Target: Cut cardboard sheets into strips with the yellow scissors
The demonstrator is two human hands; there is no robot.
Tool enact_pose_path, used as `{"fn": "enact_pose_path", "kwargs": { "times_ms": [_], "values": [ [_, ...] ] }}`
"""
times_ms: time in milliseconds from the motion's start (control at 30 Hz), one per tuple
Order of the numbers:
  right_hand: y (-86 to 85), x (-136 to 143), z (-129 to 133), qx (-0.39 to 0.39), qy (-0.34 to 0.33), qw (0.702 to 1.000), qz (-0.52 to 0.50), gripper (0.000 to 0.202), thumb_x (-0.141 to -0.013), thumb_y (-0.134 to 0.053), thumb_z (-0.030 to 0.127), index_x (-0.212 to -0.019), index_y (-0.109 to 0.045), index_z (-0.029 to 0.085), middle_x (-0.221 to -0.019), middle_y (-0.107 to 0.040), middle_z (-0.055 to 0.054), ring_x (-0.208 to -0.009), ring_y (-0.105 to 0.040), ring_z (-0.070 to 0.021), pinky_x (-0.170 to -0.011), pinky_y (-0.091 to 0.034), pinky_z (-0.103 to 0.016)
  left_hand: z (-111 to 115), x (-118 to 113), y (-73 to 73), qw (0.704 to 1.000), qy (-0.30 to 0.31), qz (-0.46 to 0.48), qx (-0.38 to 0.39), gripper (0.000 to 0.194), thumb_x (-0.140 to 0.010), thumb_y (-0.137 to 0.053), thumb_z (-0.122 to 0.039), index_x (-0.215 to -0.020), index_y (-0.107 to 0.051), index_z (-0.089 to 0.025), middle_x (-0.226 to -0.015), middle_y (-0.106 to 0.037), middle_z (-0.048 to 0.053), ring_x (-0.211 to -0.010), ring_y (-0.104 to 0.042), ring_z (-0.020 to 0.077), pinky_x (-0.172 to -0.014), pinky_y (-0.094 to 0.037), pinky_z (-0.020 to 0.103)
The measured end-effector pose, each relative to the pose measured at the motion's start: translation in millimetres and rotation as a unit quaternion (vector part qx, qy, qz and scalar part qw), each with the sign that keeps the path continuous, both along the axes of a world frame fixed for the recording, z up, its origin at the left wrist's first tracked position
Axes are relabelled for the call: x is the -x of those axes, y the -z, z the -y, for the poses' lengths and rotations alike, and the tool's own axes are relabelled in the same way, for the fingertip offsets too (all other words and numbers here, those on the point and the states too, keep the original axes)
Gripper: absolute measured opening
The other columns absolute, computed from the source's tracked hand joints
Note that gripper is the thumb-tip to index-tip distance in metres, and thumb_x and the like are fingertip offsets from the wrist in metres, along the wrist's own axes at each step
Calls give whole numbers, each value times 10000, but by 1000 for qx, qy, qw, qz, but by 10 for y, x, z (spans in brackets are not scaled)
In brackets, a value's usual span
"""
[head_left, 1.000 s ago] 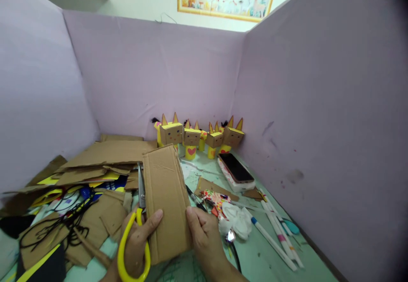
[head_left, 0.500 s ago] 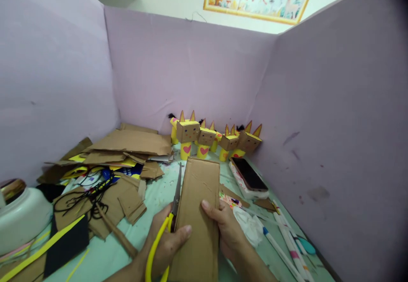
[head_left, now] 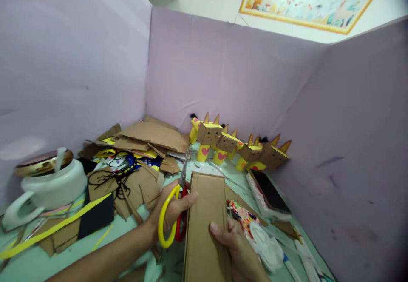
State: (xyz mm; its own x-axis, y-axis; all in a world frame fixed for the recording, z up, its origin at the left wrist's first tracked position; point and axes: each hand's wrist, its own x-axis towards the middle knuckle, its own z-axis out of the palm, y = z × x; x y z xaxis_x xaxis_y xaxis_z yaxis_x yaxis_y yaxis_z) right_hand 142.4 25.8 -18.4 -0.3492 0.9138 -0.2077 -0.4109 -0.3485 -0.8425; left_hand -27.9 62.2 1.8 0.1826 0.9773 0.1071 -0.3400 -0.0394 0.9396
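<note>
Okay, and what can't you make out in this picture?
All in the head view:
Long brown cardboard piece: near end, cut off by the bottom edge.
Right hand: most fingertips, hidden behind the cardboard.
Left hand: some fingers, hidden by the yellow-and-red-handled metal scissors.
Rounded white mug: contents, hidden by the gold lid.
Yellow-framed picture: top, cut off by the upper edge.

one head-worn view looks forward and down over the nearby hands (head_left: 204,222).
</note>
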Motion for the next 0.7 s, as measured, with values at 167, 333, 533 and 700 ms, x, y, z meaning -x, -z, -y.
{"fn": "enact_pose_path", "kwargs": {
  "times_ms": [167, 333, 533, 700],
  "values": [
    [6, 26, 32, -9, -47, 998, 35, 479, -611, -762, 357, -1013, -669, 113, -859, -723, -141, -776, -683, -284, -755, -497, -422, -53, 82, -78, 994, -59, -87, -36, 321, -662, -685, -390, -870, -588, -167, -746, -612, 10, -701, -570, 185, -652, -459, 286],
    [-138, 27, 46, -39, -93, 992, 78, 479, -606, -756, 387, -998, -677, 124, -817, -716, -114, -729, -676, -251, -713, -491, -371, -101, 262, -194, 988, -17, -156, -14, 306, -615, -644, -360, -845, -564, -175, -621, -517, -36, -552, -471, 131, -487, -359, 229],
    [-278, -57, 141, -20, -118, 978, 172, 420, -566, -737, 322, -929, -674, 120, -737, -683, -49, -680, -638, -205, -662, -473, -304, -136, 517, -433, 940, 88, -305, -124, 338, -622, -652, -423, -847, -578, -182, -578, -460, -63, -530, -388, 109, -471, -289, 203],
    [-388, -103, 192, -54, -78, 886, 455, 333, -569, -687, 297, -877, -651, 176, -759, -666, 0, -714, -596, -179, -556, -394, -216, -99, 487, -434, 902, 155, -364, -174, 388, -568, -704, -432, -867, -602, -206, -689, -500, -51, -620, -412, 131, -529, -328, 200]
  ]
}}
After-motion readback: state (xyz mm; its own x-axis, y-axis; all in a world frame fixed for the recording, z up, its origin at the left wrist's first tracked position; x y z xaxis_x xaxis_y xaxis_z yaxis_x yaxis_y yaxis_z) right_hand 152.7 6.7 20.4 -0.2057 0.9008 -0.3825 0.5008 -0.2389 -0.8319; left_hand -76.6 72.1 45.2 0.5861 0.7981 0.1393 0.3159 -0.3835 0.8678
